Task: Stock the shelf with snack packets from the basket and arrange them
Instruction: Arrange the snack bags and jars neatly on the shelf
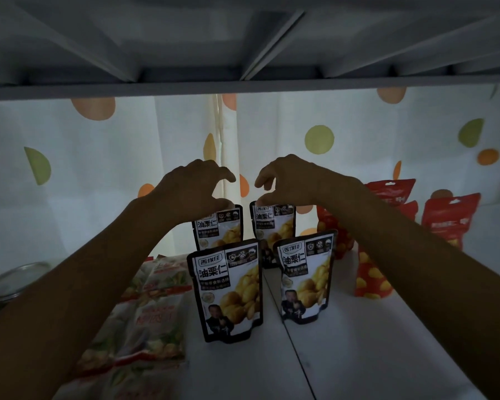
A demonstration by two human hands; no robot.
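Note:
Four black-and-white chestnut snack packets stand upright on the white shelf [344, 356], two rows of two. The front left packet [228, 290] and front right packet [306, 275] stand untouched. My left hand [197, 189] hovers over the back left packet [218, 226], thumb on its top edge, fingers arched above and apart from the thumb. In the same way, my right hand [286, 180] arches over the back right packet [274, 223], thumb tip at its top left corner. Neither hand grips a packet. No basket is in view.
Several red snack packets [451, 217] stand at the right. White packets [153, 313] lie flat at the left, beside a glass vessel [15, 278]. The upper shelf's edge [243, 88] hangs low overhead. A dotted curtain [358, 140] closes the back.

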